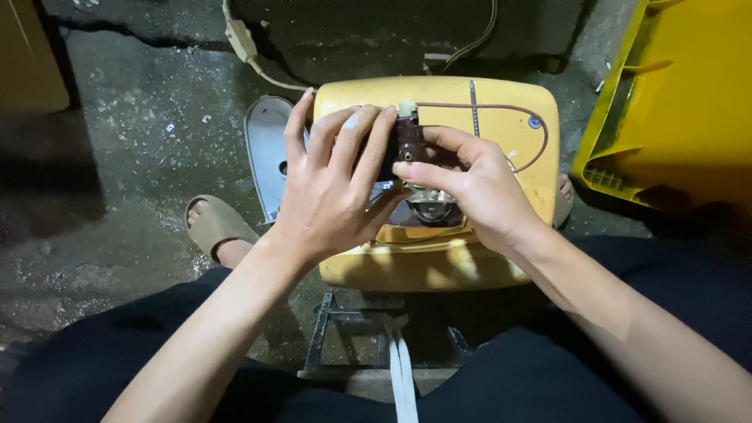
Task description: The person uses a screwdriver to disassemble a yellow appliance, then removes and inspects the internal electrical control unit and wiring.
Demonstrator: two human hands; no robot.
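Small dark-brown component [407,141] with a pale cap — held over the middle of a yellow plastic housing [501,117], pinched between both hands. Left hand [333,184]: fingers curled over its left side. Right hand [470,184]: thumb and forefinger closed on its right side. Thin brown wire [517,107] loops from it across the housing. Grey metal plate [266,149] just left, on the concrete floor [117,157]. Yellow bin [674,102] at right.
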